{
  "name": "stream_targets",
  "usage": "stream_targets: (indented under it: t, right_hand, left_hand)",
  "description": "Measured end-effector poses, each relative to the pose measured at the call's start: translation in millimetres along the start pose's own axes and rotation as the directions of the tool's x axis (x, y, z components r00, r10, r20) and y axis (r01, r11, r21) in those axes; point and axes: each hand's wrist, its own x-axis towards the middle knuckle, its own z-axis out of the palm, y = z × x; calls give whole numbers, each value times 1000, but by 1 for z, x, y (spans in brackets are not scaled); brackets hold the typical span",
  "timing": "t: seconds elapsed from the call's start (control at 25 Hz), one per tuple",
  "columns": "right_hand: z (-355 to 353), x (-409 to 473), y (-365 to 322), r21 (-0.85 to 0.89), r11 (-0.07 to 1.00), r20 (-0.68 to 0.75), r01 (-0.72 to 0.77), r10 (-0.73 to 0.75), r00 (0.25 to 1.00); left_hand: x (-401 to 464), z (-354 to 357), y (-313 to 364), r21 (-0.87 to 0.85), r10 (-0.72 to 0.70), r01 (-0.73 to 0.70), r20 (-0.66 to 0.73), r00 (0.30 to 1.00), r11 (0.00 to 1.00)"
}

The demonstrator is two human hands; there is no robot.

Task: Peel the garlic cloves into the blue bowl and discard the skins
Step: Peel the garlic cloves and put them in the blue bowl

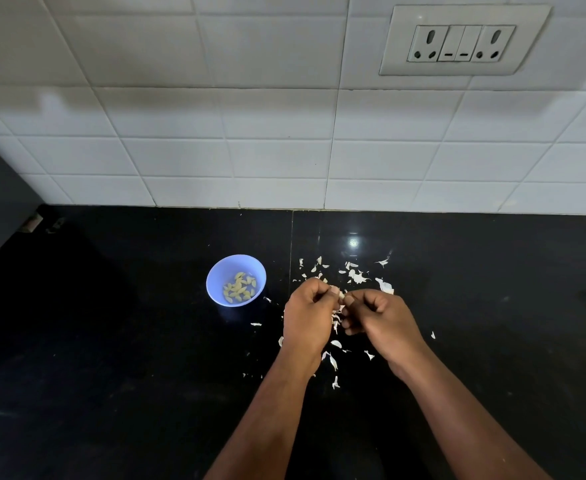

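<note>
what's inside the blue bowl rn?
Bowl holds a loose pile of peeled cloves, pale yellow, on its floor. No skins visible inside. The near wall hides part of the floor, so an exact count isn't possible.

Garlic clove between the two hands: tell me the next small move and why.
Probably pull the last skin off the small pale garlic clove, pinched between the left hand and right hand, then drop it into the round blue plastic bowl on the left. Peeled cloves already lie there; white papery skins litter the black counter.
</note>
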Motion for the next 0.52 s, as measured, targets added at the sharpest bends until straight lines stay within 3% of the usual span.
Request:
stream_targets:
  t: [0.32,0.52]
  right_hand:
    - [-5,-3,-6,91,994,71,61,-67,995]
    - [-5,0,-8,120,991,23,52,-55,998]
  left_hand:
    - [-1,1,17,-268,-163,172,55,985,948]
    - [0,6,7,-276,-160,177,84,984,945]
